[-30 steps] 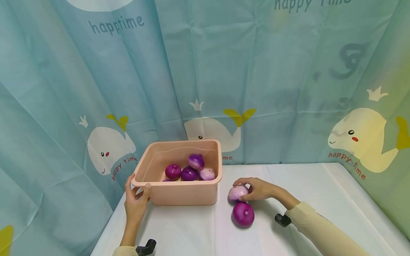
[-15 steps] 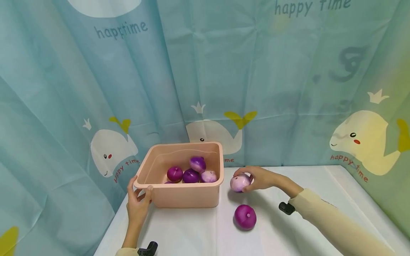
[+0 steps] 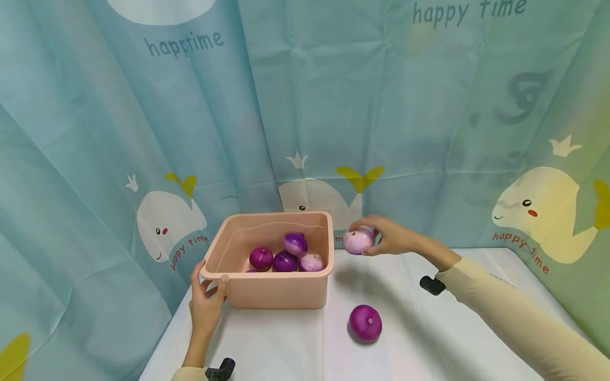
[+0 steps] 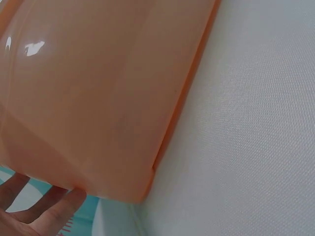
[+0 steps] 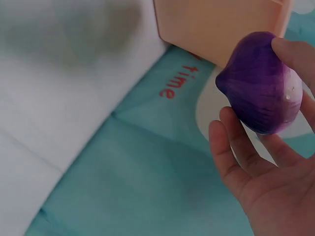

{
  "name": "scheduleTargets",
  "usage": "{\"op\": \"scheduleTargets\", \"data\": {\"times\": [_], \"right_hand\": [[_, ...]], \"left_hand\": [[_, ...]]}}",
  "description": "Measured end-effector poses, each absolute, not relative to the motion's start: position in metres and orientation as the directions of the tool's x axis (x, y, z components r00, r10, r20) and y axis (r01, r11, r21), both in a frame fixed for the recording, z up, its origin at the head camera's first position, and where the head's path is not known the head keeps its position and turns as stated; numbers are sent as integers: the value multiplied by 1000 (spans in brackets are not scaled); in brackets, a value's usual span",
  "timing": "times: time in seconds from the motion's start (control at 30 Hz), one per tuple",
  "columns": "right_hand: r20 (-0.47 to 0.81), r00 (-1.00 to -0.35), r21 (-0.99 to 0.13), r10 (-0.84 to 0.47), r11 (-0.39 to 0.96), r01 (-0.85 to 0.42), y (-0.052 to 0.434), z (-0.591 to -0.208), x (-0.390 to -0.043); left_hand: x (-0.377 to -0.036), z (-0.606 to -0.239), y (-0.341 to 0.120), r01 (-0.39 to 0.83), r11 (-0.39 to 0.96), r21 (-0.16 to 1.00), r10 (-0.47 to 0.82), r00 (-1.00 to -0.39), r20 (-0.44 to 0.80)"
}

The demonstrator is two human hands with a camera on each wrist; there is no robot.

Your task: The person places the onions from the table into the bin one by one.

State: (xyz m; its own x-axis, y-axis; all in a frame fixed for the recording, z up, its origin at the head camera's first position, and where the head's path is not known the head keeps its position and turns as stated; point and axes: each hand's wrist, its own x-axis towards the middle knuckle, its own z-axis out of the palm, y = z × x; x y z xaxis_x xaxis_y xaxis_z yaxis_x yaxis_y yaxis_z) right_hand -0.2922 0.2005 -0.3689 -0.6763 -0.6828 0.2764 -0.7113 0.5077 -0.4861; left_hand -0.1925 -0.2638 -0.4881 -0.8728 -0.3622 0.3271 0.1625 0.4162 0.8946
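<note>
My right hand [image 3: 388, 236] holds an onion [image 3: 358, 241], pale on one side and deep purple on the other, in the air to the right of the pink plastic bin [image 3: 276, 292]. In the right wrist view the onion [image 5: 258, 83] is pinched between thumb and fingers, its pointed purple end facing away from the palm. At the bin's front left corner, my left hand [image 3: 206, 307] grips the rim; in the left wrist view its fingers [image 4: 59, 209] touch the bin wall [image 4: 98, 98]. Several purple and pale onions [image 3: 285, 261] lie inside the bin.
One magenta onion [image 3: 365, 324] sits on the white tabletop [image 3: 286, 344], right of the bin and nearer to me. Behind the table hangs a blue-green curtain [image 3: 405, 132] printed with whales, close to the bin's back.
My right hand has lifted the pale onion off the table, away from the magenta one, and raised it to about the bin's rim height. The left hand stays on the bin.
</note>
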Motion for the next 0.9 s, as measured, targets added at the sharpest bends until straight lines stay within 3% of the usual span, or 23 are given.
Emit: {"op": "scheduleTargets", "data": {"times": [0.4, 0.9], "right_hand": [[371, -701, -484, -609, 518, -705, 202, -338, -302], [371, -712, -460, -597, 548, -699, 197, -334, -306]], "left_hand": [[-192, -488, -263, 157, 417, 895, -367, -872, 324], [-192, -488, -264, 152, 415, 897, -369, -873, 319]]}}
